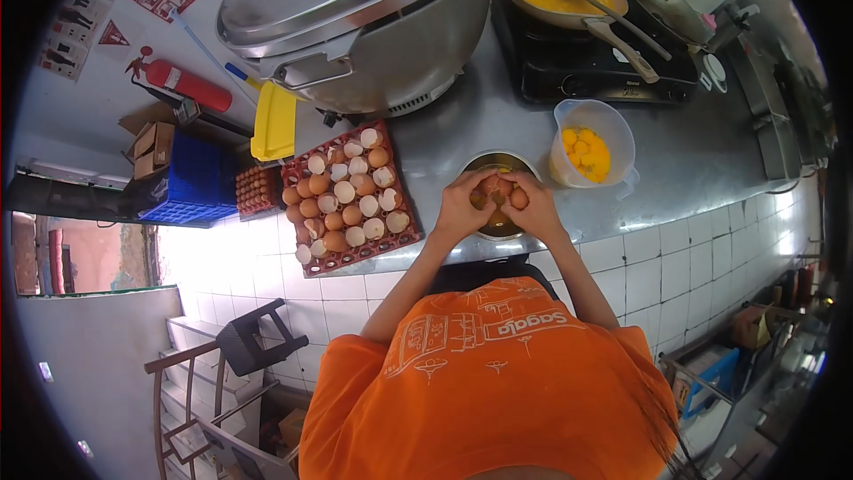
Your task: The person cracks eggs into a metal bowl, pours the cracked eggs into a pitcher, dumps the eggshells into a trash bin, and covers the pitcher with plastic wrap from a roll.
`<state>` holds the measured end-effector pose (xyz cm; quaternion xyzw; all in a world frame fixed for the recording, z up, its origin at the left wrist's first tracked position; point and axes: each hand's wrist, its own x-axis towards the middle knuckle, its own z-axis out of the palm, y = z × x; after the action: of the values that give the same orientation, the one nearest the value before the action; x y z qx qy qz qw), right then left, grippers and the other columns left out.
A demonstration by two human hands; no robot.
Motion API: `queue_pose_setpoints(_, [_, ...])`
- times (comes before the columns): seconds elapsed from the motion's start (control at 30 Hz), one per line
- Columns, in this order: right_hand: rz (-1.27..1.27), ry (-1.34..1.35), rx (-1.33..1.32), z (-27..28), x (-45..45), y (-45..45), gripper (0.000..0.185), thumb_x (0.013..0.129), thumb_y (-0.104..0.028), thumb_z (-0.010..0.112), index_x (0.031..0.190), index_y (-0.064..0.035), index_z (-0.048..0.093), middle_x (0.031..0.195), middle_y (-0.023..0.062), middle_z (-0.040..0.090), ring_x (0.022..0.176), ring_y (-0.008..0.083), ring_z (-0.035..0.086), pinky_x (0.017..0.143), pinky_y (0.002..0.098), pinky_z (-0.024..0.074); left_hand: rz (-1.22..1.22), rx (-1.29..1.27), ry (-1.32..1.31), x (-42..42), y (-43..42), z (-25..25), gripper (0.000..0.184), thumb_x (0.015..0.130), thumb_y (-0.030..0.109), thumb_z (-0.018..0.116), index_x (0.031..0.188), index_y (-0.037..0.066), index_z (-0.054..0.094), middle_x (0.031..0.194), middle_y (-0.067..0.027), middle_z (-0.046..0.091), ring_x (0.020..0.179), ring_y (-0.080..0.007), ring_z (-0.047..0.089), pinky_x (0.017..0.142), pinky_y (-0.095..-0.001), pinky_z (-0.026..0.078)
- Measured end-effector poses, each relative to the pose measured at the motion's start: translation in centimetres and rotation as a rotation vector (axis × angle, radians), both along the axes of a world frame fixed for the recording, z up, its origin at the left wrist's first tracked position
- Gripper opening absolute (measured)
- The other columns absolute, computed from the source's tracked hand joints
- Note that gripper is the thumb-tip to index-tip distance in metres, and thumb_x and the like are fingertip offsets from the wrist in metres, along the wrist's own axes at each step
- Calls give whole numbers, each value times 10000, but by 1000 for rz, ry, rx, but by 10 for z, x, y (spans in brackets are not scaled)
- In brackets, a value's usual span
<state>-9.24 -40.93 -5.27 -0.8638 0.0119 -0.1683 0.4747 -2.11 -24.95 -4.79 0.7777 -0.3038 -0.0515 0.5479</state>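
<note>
Both hands are together over a metal bowl (473,163) near the front edge of the counter. My left hand (464,207) has its fingers curled round a brown egg (490,185). My right hand (538,206) is closed on a brown egg (518,198) beside it. Whether the shells are whole or split is hard to make out between the fingers. Right of the bowl stands a clear plastic jug (613,138) with several yolks (586,154) in it. To the left, a red egg tray (409,229) carries several brown eggs and broken shells.
A large steel cooker (373,62) stands behind the tray. At the back right, a pan (605,22) of yellow egg with a spatula (613,13) sits on a black stove (569,84). More eggs (255,188) and a blue crate (191,180) are at the left.
</note>
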Motion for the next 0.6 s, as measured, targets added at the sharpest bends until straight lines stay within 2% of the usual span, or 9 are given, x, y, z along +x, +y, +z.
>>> queue_pose_setpoints(0.1, [41,-26,-69,7,-1,-7,403,660,-53,673,1056,-36,598,1031,167,643,954,351,621,842,388,510,-52,10,-82,11,10,-2,487,690,33,678,1172,84,630,1110,-120,643,988,-263,637,842,-319,538])
queue_pose_setpoints(0.17, [107,46,-155,11,-1,-14,397,662,-48,664,1053,-32,599,1025,158,642,964,344,619,842,390,509,-148,125,-239,18,16,0,510,689,-8,647,1187,99,624,1185,-72,613,1051,-273,587,916,-336,498])
queue_pose_setpoints(0.3, [151,93,-167,26,-1,-18,376,669,-43,660,1041,-43,601,1005,151,645,936,328,633,835,368,509,-210,170,-293,23,20,-5,519,704,-38,628,1197,123,616,1241,-31,578,1079,-267,551,938,-347,480])
queue_pose_setpoints(0.37, [144,305,19,37,-2,-19,324,700,-34,657,1019,-33,601,971,120,653,898,248,654,815,318,507,-211,189,-531,25,18,-5,517,689,-16,652,1179,141,607,1217,-2,576,1081,-264,533,915,-351,490])
queue_pose_setpoints(0.4, [161,300,16,32,-1,-21,324,700,-34,657,1019,-33,601,971,120,653,898,248,654,815,318,507,-194,194,-534,24,17,-6,517,689,-16,652,1179,141,607,1217,-2,576,1081,-264,533,915,-351,490])
queue_pose_setpoints(0.47, [67,229,250,18,0,-21,228,768,-44,658,988,-23,599,896,69,657,834,165,647,766,276,508,-108,139,-480,18,16,-9,511,675,4,681,1159,151,610,1187,6,592,1067,-253,533,902,-335,493])
queue_pose_setpoints(0.5, [11,279,444,22,1,-16,162,822,-64,664,958,-8,596,843,31,644,818,119,617,746,258,497,-74,33,-369,16,15,-3,487,677,21,724,1137,128,606,1136,-19,620,1003,-238,582,854,-311,508])
queue_pose_setpoints(0.53, [32,279,441,20,4,-13,162,822,-64,664,958,-8,596,843,31,644,818,119,617,746,258,497,-53,37,-373,13,15,-3,487,677,21,724,1137,128,606,1136,-19,620,1003,-238,582,854,-311,508])
queue_pose_setpoints(0.6, [-55,393,683,22,13,-8,136,840,-83,674,926,-12,596,782,11,623,725,94,594,637,224,481,52,-109,163,5,17,-3,470,716,53,761,1152,88,588,1148,-64,625,949,-176,622,803,-269,504])
